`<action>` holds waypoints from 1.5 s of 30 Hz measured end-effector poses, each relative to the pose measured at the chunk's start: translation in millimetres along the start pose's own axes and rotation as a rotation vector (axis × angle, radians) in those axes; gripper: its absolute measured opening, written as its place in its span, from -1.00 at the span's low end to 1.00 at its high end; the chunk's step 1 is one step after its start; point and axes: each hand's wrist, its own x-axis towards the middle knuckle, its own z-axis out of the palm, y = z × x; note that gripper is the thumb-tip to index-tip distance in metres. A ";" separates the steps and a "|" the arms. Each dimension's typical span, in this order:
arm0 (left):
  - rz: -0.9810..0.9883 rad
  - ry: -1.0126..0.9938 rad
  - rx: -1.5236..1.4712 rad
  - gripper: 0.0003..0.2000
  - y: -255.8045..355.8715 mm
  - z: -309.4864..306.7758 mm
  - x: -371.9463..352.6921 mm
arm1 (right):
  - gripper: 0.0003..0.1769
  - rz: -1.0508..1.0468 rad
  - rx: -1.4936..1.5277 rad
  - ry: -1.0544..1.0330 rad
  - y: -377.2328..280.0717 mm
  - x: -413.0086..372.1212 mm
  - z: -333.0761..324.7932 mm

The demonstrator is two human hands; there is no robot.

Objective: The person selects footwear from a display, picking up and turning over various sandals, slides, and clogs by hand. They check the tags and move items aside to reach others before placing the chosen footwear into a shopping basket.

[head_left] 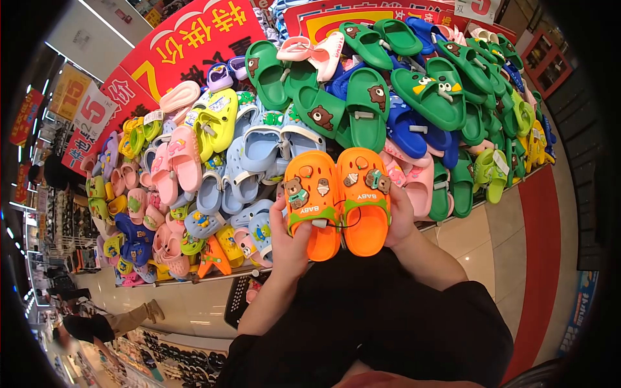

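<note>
Slippers (338, 194), orange, held side by side: left hand (289, 244) grips one, right hand (401, 218) the other, before shoe pile (259, 145).

Ahead: heaped slippers (259, 149) packed tight across the bench (453, 214).
Right: open floor (479, 246) beside the bench.
Behind: red signs (187, 39) block.

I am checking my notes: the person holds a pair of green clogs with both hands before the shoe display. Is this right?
No. In the head view the pair of clogs is orange, not green; left hand and right hand hold it before the shoe display.
</note>
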 end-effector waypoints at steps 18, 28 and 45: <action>-0.182 0.060 -0.157 -0.61 -20.3 1.6 12.0 | -0.44 0.023 -0.027 0.085 -1.1 -2.3 -22.0; -0.159 -0.194 -0.001 -0.05 -55.9 -19.6 -11.8 | -0.34 0.030 -0.226 0.041 4.8 -8.6 -37.8; -0.153 0.032 -1.026 -0.53 -48.4 -42.4 -35.4 | -0.26 0.088 -1.789 -0.999 27.9 8.1 24.9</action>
